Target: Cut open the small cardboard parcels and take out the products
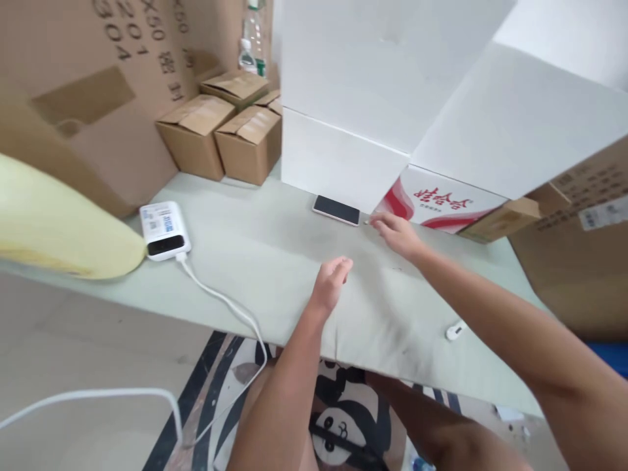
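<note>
My left hand (332, 282) hovers over the near middle of the pale green surface, its fingers curled and the thumb pressed against them. Whatever it may hold is hidden. Farther forward, my right hand (396, 234) reaches to the foot of the white boxes with thumb and fingers brought together. A tiny light-coloured bit (366, 222) shows at its fingertips, too small to name. Just left of those fingertips a dark-screened phone (336, 210) lies flat against the box. Under my right forearm rests a small white device with a dark window (456, 330).
A white power bank (164, 230) with a cable (226, 299) sits at the left beside a yellow rounded object (63, 229). Small brown cartons (248, 140), plastic bottles (252, 39) and large white boxes (343, 154) line the back. A brown carton (579, 261) stands right.
</note>
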Demonstrator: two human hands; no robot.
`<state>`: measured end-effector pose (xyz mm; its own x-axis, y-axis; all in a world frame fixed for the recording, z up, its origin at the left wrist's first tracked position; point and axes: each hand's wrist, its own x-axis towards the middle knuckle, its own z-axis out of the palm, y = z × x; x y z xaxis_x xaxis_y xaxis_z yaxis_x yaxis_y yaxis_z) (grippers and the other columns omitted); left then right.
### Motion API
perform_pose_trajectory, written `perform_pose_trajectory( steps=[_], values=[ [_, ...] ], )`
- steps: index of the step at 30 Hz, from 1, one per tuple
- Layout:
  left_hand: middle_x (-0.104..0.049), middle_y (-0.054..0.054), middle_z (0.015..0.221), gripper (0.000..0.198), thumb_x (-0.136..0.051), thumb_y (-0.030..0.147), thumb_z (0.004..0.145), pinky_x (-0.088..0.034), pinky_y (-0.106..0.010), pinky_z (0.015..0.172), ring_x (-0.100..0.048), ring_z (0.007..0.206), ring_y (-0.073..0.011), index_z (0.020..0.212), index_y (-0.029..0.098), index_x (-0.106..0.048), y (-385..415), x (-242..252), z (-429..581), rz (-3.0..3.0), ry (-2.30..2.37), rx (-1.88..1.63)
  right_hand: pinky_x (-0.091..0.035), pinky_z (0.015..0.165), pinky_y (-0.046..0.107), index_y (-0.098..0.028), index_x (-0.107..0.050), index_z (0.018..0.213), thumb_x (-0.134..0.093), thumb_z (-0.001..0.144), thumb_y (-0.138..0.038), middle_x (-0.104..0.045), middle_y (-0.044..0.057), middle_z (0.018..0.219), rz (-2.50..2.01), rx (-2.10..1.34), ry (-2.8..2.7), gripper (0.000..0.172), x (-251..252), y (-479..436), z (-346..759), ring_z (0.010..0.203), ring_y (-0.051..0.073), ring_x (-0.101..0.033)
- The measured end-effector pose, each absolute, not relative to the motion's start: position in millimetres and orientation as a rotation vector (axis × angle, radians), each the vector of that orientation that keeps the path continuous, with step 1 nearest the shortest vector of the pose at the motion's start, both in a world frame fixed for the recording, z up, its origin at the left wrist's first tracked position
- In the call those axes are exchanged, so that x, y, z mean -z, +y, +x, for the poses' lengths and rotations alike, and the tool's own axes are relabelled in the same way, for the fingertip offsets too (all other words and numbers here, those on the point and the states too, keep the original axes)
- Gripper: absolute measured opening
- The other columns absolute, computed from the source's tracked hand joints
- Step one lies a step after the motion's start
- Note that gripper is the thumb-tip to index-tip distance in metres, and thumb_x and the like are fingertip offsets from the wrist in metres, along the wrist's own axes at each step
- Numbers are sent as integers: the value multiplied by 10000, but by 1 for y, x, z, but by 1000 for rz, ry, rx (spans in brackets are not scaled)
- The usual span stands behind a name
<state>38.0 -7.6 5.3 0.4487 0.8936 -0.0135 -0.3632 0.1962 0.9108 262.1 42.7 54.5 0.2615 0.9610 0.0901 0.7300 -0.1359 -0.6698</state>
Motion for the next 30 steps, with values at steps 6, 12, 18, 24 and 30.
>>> perform_pose_trajectory(
  steps=[6, 12, 18, 24, 30],
  values=[
    [-263, 51, 587, 434, -580, 496, 823, -224, -333, 610, -241, 585, -118, 597, 237, -316, 4, -2, 4, 883, 557, -1043, -484, 1191, 547, -201, -720, 1303, -531, 934, -259, -685, 158, 1385, -1677, -351, -1992, 419, -38, 157, 107, 1299, 332, -643],
    [-273, 49, 567, 518, -650, 565, 831, -208, -335, 616, -252, 592, -124, 600, 229, -331, 17, 3, -28, 779, 497, -1072, -352, 1223, 736, -215, -507, 1549, -560, 942, -271, -395, 165, 1651, -1672, -16, -2229, 612, -51, 271, 22, 1562, 435, -340],
    [-270, 43, 594, 608, -710, 660, 806, -188, -337, 626, -230, 606, -123, 610, 226, -332, 24, 7, -40, 717, 448, -1078, -154, 1228, 852, -162, -456, 1556, -634, 950, -364, -178, 195, 1767, -1788, -42, -2280, 663, -49, 326, 8, 1630, 481, -153],
    [-293, 35, 600, 529, -667, 612, 863, -228, -333, 615, -260, 609, -130, 622, 218, -409, 15, 0, -38, 738, 480, -1104, -192, 1286, 753, -101, -277, 1678, -570, 934, -284, -97, 195, 1811, -1866, -14, -2380, 821, -57, 284, 6, 1671, 417, -118],
    [-288, 37, 583, 405, -591, 395, 883, -265, -317, 579, -284, 569, -124, 597, 224, -359, 10, -4, -34, 794, 775, -1426, -274, 1285, 645, -83, -332, 1664, -500, 941, -279, -202, 200, 1793, -1672, 149, -2497, 767, -57, 170, 58, 1645, 372, -265]
  ],
)
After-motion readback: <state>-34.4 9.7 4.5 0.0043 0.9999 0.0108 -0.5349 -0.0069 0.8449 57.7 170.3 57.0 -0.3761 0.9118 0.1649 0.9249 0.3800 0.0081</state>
